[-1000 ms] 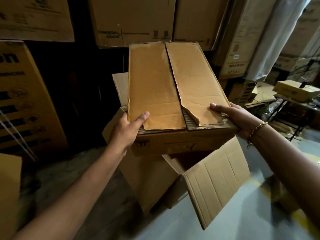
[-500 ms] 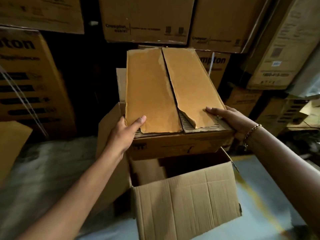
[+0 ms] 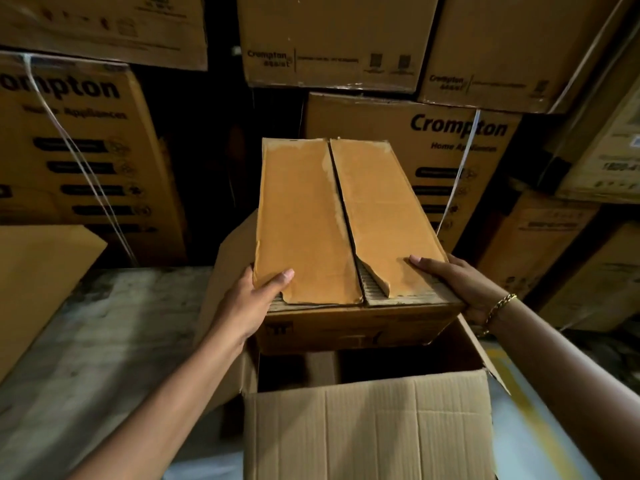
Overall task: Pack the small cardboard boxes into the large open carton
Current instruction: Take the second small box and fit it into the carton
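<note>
Lowered slightly since a moment ago, the small tan cardboard box (image 3: 346, 230), its top paper torn, hangs over the large open corrugated carton (image 3: 367, 431) on the grey concrete floor (image 3: 104, 341). The left hand (image 3: 252, 306) and right hand (image 3: 464, 289) clamp its near corners, thumbs on top, fingers hidden beneath. Stacked printed brown cartons (image 3: 464, 150) wall the dim room.

The small box (image 3: 339, 220) is held over the far half of the open carton (image 3: 367, 431), whose near flap folds out toward the person. The left hand (image 3: 249, 306) grips the box's near left corner, the right hand (image 3: 464, 285) its near right corner. Stacked cartons (image 3: 460, 143) stand behind, and a cardboard sheet (image 3: 38, 278) lies to the left.
</note>
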Demonstrator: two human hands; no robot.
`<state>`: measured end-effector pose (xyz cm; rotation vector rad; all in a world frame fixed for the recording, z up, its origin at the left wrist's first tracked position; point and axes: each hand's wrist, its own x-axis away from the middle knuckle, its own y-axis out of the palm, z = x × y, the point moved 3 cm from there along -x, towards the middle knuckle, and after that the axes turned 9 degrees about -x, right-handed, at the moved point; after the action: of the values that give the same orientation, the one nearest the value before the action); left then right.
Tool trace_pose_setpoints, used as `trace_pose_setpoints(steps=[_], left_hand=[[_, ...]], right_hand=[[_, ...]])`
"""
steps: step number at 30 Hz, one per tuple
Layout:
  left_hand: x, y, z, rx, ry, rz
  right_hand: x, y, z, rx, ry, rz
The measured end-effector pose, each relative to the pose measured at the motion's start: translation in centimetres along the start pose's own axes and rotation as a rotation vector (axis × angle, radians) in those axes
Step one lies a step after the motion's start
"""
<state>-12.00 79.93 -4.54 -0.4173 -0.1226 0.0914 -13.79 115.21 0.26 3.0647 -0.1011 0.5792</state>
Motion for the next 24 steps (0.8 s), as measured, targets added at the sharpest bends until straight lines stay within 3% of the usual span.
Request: trace_pose_setpoints(steps=[7, 11, 16, 18, 24], left_hand=[[-0.9, 3.0, -4.8, -0.09, -0.12, -0.078], [-1.9, 4.4, -6.4, -0.445, -0.133, -0.146], [-2.1, 9.3, -6.9, -1.128, -0.075, -0.488], [-1.4, 11.6, -8.2, -1.291, -0.019, -0.492], [-2.1, 11.1, -9.6, -1.231, -0.094, -0.464]], right_hand=[[-3.2, -1.2, 5.9, 0.033, 0.115, -0.018], [-5.2, -0.8, 8.6, 0.142, 0.146, -0.045], [-9.7, -0.6, 14.3, 0.946, 0.185, -0.262], [-10.2, 0.3, 15.1, 1.113, 0.201, -0.321], [-11.7, -0.8, 16.4, 1.271, 0.184, -0.291]])
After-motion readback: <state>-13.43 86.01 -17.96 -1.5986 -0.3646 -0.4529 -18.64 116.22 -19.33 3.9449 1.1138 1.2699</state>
